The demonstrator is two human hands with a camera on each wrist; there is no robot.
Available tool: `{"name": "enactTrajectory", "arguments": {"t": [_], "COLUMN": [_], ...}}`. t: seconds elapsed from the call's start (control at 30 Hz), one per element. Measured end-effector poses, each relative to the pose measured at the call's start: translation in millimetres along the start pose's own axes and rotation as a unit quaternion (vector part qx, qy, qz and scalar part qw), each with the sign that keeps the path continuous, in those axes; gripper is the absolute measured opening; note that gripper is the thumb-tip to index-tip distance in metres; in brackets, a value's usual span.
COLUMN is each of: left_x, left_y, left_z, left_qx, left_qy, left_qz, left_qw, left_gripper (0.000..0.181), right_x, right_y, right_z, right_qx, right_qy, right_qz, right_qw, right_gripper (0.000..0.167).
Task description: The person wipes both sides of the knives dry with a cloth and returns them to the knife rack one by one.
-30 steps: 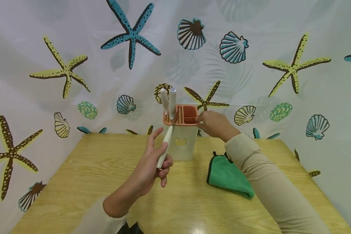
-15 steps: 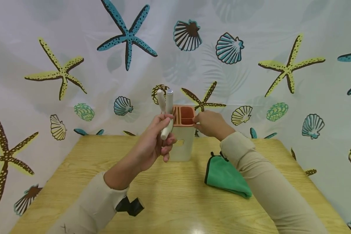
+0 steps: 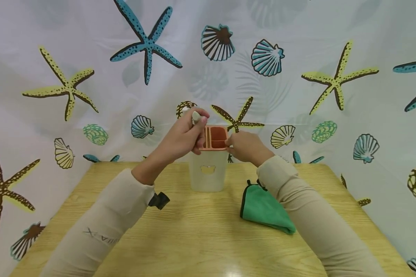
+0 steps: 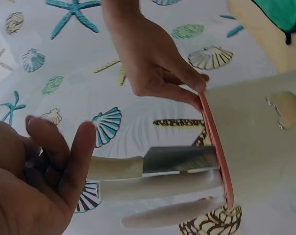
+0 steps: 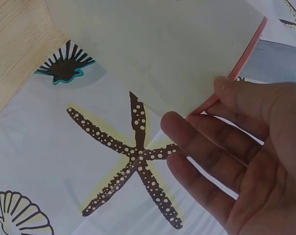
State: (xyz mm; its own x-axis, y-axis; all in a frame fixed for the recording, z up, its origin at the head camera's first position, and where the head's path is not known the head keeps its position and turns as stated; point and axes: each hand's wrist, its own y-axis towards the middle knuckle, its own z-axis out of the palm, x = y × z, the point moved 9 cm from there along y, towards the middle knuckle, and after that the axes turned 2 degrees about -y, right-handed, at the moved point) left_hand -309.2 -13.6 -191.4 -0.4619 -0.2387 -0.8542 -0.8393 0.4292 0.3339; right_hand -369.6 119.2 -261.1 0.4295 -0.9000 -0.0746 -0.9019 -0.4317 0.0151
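In the head view, a pale knife block (image 3: 208, 181) with an orange slotted top stands at the table's back. My left hand (image 3: 181, 137) is over its left side and grips the pale handle of a knife (image 3: 196, 117). In the left wrist view that knife's wide blade (image 4: 180, 159) is partly inside the block, with part of the metal showing above the orange rim (image 4: 217, 142). Two other pale handles (image 4: 160, 188) stick out beside it. My right hand (image 3: 247, 146) pinches the block's right rim between thumb and fingers, as the right wrist view also shows.
A folded green cloth (image 3: 267, 211) with black edging lies on the wooden table (image 3: 201, 238), right of the block. Behind the table hangs a white curtain (image 3: 180, 88) printed with starfish and shells. A black device (image 3: 159, 200) is by my left sleeve.
My left hand has moved up and forward with the knife, from in front of the block to above its slots; the blade has gone partly in. My right hand stays on the rim.
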Motion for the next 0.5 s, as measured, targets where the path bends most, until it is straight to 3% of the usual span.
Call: {"name": "enactTrajectory", "arguments": {"t": [0.03,0.07,0.13,0.2,0.3,0.4,0.5], "left_x": [-1.0,-2.2,-5.1,-8.2,-13.4,-17.2,-15.7], "left_y": [2.0,3.3,4.4,3.5,1.5,0.4,2.6], "left_z": [-3.3,-6.4,-11.7,-16.4,-22.5,-25.6,-25.5], "left_qx": [-0.023,-0.046,-0.096,-0.143,-0.206,-0.249,-0.263], "left_qy": [0.061,0.122,0.232,0.299,0.347,0.371,0.384], "left_qz": [0.017,0.031,0.062,0.087,0.13,0.165,0.177], "left_qw": [0.9977,0.991,0.9659,0.9395,0.9056,0.8793,0.8671], "left_gripper": [0.03,0.033,0.036,0.038,0.037,0.036,0.037], "right_x": [0.0,0.1,0.7,1.6,2.3,1.5,1.2], "right_y": [-0.3,-0.6,-1.1,-1.3,-1.2,-0.7,-0.3], "right_z": [0.4,0.7,1.1,1.3,1.7,1.9,1.7], "right_qx": [0.001,0.001,0.002,0.0,-0.003,-0.006,-0.007], "right_qy": [0.001,0.002,0.002,0.001,0.001,-0.002,-0.006], "right_qz": [0.001,0.001,0.001,-0.001,-0.005,-0.005,-0.003], "right_qw": [1.0,1.0,1.0,1.0,1.0,1.0,1.0], "right_gripper": [0.031,0.031,0.031,0.031,0.031,0.031,0.031]}}
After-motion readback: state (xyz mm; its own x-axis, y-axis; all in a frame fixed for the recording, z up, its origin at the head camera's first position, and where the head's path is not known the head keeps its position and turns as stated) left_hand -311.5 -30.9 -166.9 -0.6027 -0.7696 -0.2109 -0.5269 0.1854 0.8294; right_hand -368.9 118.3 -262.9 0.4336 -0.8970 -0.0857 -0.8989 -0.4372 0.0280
